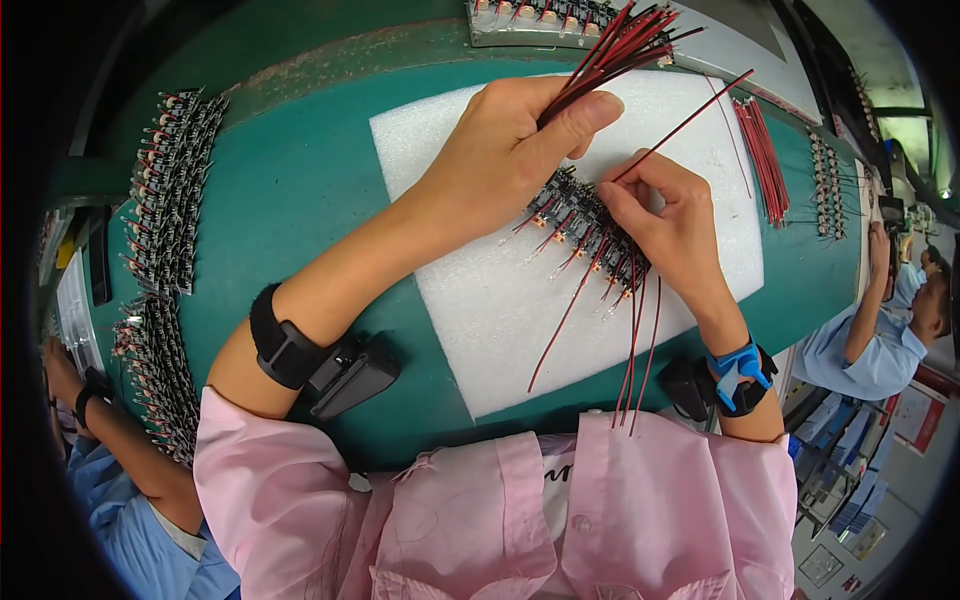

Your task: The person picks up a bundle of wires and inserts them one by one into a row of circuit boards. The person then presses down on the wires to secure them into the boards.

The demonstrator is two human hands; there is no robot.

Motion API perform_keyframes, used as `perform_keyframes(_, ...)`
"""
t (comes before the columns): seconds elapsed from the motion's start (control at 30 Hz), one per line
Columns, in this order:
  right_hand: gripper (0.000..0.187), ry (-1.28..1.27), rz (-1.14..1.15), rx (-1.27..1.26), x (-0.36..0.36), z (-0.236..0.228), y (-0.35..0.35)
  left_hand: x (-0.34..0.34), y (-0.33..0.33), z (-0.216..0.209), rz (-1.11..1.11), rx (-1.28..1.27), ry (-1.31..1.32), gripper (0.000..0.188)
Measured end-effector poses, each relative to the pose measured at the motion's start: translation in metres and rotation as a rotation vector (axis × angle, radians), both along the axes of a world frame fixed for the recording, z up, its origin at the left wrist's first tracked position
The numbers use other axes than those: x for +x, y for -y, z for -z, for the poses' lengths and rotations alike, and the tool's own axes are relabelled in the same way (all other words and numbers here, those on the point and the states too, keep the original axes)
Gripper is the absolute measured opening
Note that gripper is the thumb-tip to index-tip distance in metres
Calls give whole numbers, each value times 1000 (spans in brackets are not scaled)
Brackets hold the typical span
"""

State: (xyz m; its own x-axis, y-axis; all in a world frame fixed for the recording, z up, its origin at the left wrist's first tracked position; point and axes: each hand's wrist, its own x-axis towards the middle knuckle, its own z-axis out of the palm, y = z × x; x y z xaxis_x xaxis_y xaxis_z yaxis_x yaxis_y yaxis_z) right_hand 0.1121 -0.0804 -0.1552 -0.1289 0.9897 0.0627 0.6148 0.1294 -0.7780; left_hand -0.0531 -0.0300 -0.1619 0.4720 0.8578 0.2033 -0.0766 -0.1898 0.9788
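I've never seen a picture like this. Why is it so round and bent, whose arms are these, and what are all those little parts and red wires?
There is no machine here: a person wears a wide fisheye camera on the head, looking down, which bends straight edges. The arms in pink sleeves are that person's own. The left hand grips a bundle of red wires. The right hand pinches a single red wire at a row of small black circuit boards, which lies on a white foam sheet on the green table. More small boards lie in rows at the left, and loose red wires at the right. Black bands with small boxes sit on both wrists. Other people in blue sleeves work at either side.
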Motion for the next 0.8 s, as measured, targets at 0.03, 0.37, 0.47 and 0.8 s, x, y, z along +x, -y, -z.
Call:
perform_keyframes(0.03, 9, 1, -4, -1, -2, 0, 1, -2, 1, 0, -4, -1, 1, 38)
perform_keyframes(0.37, 7, 1, 41, -57, -10, 4, 4, -8, 4, 3, -8, 5, -11, 40)
perform_keyframes(0.47, 7, -10, 43, -60, -10, 4, 5, -8, 4, 3, -4, 4, -11, 40)
perform_keyframes(0.8, 8, 12, 41, -73, -13, 3, 3, -9, 5, 4, -16, -10, 6, 40)
